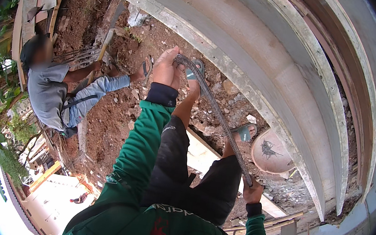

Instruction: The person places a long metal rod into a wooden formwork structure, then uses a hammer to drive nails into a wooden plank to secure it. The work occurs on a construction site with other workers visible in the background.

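A long dark grey, ribbed steel bar or tight bundle of bars (218, 114) runs slantwise in front of my body, and its far end curves over. My left hand (167, 66) is closed at that curved far end; the palm side faces right and part of the grip is hidden. Lower down and to the right, my right hand (252, 192) wraps around the near end. Beneath the bar are my black shorts and my sandalled feet on rubble. Right of my feet lies a round shallow basin (266, 162) with several thin dark metal pieces (268, 149) in it.
A long curved concrete formwork edge (230, 69) sweeps across the far and right sides. At the left a co-worker (56, 88) sits holding a wooden-handled tool (101, 56) near several steel bars. A pale plank (204, 154) lies under my legs on loose soil and stones.
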A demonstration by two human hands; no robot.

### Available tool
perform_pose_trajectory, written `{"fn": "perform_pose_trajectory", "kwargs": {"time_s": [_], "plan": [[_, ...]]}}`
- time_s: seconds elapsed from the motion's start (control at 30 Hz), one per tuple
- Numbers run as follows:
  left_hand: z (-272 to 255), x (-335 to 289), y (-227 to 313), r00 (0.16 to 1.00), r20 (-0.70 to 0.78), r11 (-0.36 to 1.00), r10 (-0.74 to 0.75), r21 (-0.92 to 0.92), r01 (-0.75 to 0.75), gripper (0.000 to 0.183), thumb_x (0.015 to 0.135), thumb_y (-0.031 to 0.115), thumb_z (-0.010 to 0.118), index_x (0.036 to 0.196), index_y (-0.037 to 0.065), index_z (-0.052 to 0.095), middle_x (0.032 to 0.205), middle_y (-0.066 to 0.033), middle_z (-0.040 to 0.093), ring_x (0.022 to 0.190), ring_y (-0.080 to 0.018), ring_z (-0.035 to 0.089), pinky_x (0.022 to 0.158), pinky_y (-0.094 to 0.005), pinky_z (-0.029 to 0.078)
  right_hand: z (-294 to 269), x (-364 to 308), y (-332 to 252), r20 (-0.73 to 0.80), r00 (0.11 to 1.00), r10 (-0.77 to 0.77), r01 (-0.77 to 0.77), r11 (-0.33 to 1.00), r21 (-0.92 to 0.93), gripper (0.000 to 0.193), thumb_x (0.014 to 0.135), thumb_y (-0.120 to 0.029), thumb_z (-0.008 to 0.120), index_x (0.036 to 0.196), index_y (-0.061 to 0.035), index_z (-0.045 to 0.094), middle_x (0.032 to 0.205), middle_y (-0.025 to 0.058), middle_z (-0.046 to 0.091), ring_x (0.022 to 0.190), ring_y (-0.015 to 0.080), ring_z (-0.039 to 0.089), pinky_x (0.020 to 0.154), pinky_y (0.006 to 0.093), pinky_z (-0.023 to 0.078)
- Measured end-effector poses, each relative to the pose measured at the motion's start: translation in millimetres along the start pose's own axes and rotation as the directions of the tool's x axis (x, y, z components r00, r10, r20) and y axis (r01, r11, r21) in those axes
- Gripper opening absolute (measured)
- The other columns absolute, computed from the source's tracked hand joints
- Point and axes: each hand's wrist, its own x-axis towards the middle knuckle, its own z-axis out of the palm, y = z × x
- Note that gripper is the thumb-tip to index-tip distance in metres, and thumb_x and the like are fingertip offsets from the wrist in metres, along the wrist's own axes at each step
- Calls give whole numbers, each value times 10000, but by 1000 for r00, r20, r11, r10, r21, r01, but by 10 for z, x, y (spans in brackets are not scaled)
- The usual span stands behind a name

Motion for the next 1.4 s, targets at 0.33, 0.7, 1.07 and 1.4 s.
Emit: {"fn": "perform_pose_trajectory", "kwargs": {"time_s": [0.33,0.7,1.07,1.4], "plan": [[219,-57,564,945,201,919,259,249,-305,129,944,127,597,984,6,621,911,-69,677,818,-101,610,722,-235,473,-458,-612,-981,-32,982,187,-190,964,-185,402,870,-317,677,619,-23,566,505,172,508,472,364,544,472,435,408],[-116,-131,-1,912,146,885,-382,-225,407,252,927,19,492,1170,-21,546,864,-122,651,773,-215,660,696,-303,557,-1102,-796,-2633,83,896,436,-405,879,-251,417,861,-361,688,732,17,567,556,171,548,494,339,561,489,413,409],[47,-148,-19,877,223,833,-426,-282,476,203,965,227,508,1038,41,538,746,-21,527,641,-125,518,580,-253,426,-1315,-482,-2979,69,962,264,-238,936,-260,400,877,-325,682,689,-3,540,509,148,516,427,268,526,443,370,385],[351,-221,-246,963,94,955,-254,182,234,374,959,433,551,849,81,606,590,67,417,471,-34,328,436,-204,243,-760,-212,-1907,-90,994,57,-82,946,-313,448,821,-375,737,614,-31,538,486,166,510,431,379,513,441,431,398]]}}
